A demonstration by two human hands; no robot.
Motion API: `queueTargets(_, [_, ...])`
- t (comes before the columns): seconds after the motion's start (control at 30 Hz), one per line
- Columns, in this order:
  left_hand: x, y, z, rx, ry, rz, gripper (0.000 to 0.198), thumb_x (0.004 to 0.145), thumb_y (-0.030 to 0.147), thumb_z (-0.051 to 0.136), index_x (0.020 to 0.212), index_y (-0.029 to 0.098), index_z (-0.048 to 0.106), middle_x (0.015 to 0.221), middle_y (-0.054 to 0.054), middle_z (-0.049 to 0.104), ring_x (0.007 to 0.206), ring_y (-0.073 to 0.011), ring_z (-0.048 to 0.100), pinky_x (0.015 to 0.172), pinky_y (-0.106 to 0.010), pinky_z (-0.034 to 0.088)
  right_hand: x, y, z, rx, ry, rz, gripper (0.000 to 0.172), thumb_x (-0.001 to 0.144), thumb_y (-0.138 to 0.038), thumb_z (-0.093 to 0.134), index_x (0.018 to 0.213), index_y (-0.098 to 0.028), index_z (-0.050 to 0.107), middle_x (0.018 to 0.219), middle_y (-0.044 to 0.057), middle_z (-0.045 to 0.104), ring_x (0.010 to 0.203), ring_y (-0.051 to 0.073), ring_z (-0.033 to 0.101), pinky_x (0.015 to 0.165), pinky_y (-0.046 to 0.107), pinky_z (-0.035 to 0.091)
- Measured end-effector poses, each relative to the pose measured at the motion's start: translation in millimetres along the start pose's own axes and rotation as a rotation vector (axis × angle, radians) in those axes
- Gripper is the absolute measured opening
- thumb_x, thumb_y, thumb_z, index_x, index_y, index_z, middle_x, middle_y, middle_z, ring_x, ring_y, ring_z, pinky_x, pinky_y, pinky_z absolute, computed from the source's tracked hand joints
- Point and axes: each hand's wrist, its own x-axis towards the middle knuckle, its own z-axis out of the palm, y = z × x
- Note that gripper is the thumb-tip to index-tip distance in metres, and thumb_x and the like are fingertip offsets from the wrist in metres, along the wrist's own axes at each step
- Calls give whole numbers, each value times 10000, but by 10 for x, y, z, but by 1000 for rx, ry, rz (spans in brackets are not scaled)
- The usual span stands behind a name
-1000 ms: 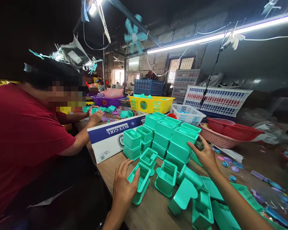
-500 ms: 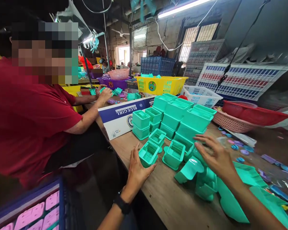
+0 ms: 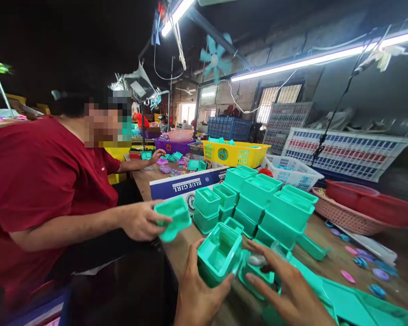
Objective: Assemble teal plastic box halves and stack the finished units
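The green rectangular plastic box (image 3: 219, 253) is near the table edge, in front of the stacked boxes (image 3: 255, 206), with the left hand (image 3: 199, 290) clamped round its sides, thumb opposing fingers; whether its base touches the table cannot be told. The right hand (image 3: 287, 283) has thumb and forefinger at a blurred clear item (image 3: 256, 259) over a second green box (image 3: 246, 271), grip undetermined; the held box is judged light, stiff, smooth and somewhat slippery, not notably fragile, best taken by opposite walls below the rim. Legible marking: "BLUE GIRL", inverted, on the blue-and-white carton panel (image 3: 166, 192); smaller print illegible.
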Motion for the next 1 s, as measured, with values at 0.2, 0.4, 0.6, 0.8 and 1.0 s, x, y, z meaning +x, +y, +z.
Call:
queueTargets(0.2, [-124, 59, 503, -124, 71, 36, 698, 709, 323, 828, 1348, 240, 560, 1310, -109, 743, 1174, -339, 738, 998, -456, 625, -135, 4, 266, -144, 54, -75, 1050, 854, -271, 746, 1707, -298, 134, 1660, 132, 446, 1491, 385, 478, 1183, 552, 472])
queueTargets(0.4, [-257, 181, 743, -158, 59, 216, 434, 913, 281, 657, 1345, 268, 622, 1270, -92, 757, 1165, -292, 746, 1004, -393, 634, -80, 14, 208, -199, 345, 117, 771, 941, -422, 614, 1624, -313, 272, 1540, 140, 565, 1381, 364, 598, 1058, 517, 580])
queueTargets(0.6, [-85, 263, 691, -187, 23, 310, 698, 901, 210, 681, 1551, 244, 431, 1388, -132, 675, 1264, -290, 685, 1063, -395, 605, 321, 181, -96, -254, 379, -39, 525, 872, -569, 724, 1317, -315, 611, 1297, 107, 688, 1127, 331, 739, 835, 433, 670])
queueTargets(0.8, [183, 42, 514, -67, 114, 470, 432, 940, 120, 527, 1334, 292, 571, 1293, -86, 669, 1233, -248, 664, 1062, -428, 591, 1357, 280, -210, -201, 483, -158, 530, 831, -716, 697, 1100, -259, 715, 1245, 127, 627, 1152, 337, 683, 892, 477, 640])
queueTargets(1.0, [527, -479, 229, 343, 383, 387, 475, 889, 154, 633, 1347, 251, 552, 1349, -139, 599, 1293, -367, 581, 1076, -617, 534, 2197, 477, -40, -239, 480, -158, 698, 826, -830, 583, 1095, -199, 706, 1202, 182, 653, 1182, 372, 648, 1027, 546, 551])
